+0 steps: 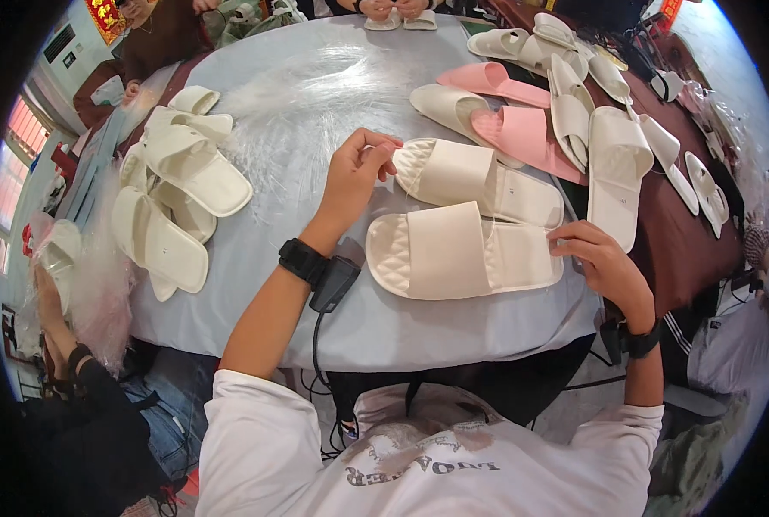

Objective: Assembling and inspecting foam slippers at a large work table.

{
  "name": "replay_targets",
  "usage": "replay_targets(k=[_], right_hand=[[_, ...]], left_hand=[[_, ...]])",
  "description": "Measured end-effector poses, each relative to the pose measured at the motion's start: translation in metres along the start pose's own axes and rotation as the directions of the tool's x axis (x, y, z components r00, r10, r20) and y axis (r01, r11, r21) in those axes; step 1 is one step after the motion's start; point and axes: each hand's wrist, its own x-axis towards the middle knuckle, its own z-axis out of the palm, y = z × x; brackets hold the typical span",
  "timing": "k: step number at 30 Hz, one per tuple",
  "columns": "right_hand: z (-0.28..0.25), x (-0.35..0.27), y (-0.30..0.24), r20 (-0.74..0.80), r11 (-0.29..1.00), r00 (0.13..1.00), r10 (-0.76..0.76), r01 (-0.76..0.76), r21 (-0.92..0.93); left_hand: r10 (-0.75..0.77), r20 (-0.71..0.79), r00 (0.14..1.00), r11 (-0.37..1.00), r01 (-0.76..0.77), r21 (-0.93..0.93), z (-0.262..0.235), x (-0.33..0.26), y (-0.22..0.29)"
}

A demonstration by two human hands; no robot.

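Note:
Two cream open-toe slippers lie side by side before me, toes to the left: a far slipper [462,172] and a near slipper [449,252]. At the far one's toe is my left hand [354,177], fingers curled and thumb and forefinger pinched; what is between them, if anything, is too small to make out. My right hand [607,265] has its bent fingertips closed on the heel end of the near slipper; its thumb is hidden. Both slippers lie flat on the pale grey table cover [359,332].
To the left sits a pile of cream slippers [186,172]. Crumpled clear plastic film [307,95] covers part of the far table. Pink slippers [527,133] and several cream ones [617,172] lie at right. Across the table, a person's hands [393,9] hold slippers.

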Motion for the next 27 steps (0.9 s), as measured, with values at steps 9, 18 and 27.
replay_targets(k=[9,18,27], right_hand=[[0.0,-0.019,-0.016,0.027,0.996,1.0,-0.014,0.016,-0.084],[0.023,-0.027,-0.041,-0.038,0.902,0.984,-0.173,0.143,-0.408],[0.027,-0.011,-0.05,-0.049,0.965,0.995,-0.091,0.076,-0.251]], left_hand=[[0.009,0.039,0.999,0.999,-0.007,-0.042,-0.002,0.001,0.0],[0.032,0.091,0.995,0.997,-0.026,-0.069,-0.004,0.0,0.002],[-0.064,0.295,0.953,0.943,0.154,-0.294,-0.005,-0.006,0.014]])
